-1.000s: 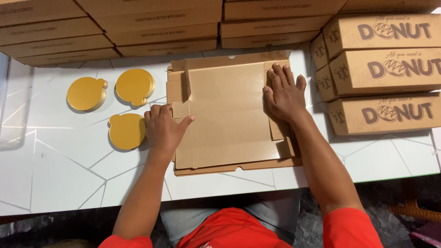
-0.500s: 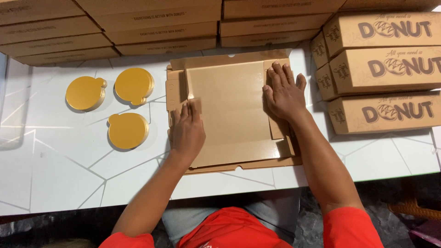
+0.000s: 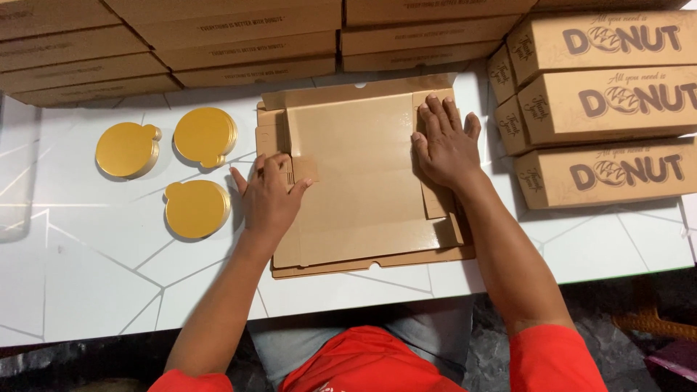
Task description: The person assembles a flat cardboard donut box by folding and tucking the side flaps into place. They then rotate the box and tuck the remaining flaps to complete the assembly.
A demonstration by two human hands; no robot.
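Observation:
A flat brown cardboard box blank (image 3: pixel 363 174) lies unfolded on the white table (image 3: pixel 94 276) in front of me. My left hand (image 3: pixel 268 196) presses on the blank's left side flap, fingers on a small folded tab. My right hand (image 3: pixel 444 141) lies flat, fingers spread, on the right side flap and holds it down. Neither hand grips anything; both push on the cardboard.
Three round gold cake boards (image 3: pixel 127 149) (image 3: pixel 205 135) (image 3: pixel 196 208) lie left of the blank. Folded brown boxes (image 3: pixel 610 101) are stacked at the right. Flat brown boxes (image 3: pixel 218 36) are piled along the back edge. The table's front edge runs just below the blank.
My left hand slid right onto the panel, then came back to the left flap, which now lies lower. My right hand has stayed put on the right flap.

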